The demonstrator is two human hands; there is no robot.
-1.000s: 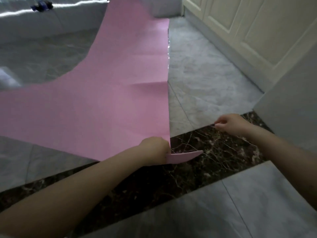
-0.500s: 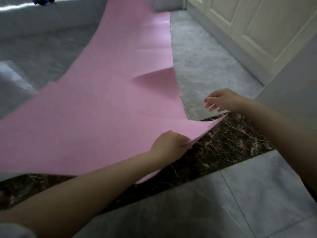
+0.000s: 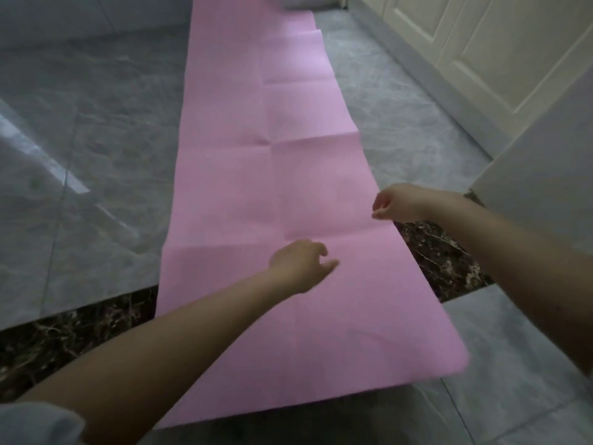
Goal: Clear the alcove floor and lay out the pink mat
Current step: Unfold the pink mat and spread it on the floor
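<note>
Fingers of the left hand [image 3: 300,263] and right hand [image 3: 399,203] hang loosely curled, empty, over the mat [image 3: 266,194], which runs lengthwise away beneath them.

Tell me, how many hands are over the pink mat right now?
2. The left hand is above the middle of the mat; the right hand is at its right edge. Neither holds it.

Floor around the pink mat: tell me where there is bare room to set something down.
Bare grey tile lies left of the pink mat, up to the pale ledge. A narrower bare strip runs between the mat's right edge and the cream cabinets. It is crowded near the mat's close end, where the left hand and right hand hover.
</note>
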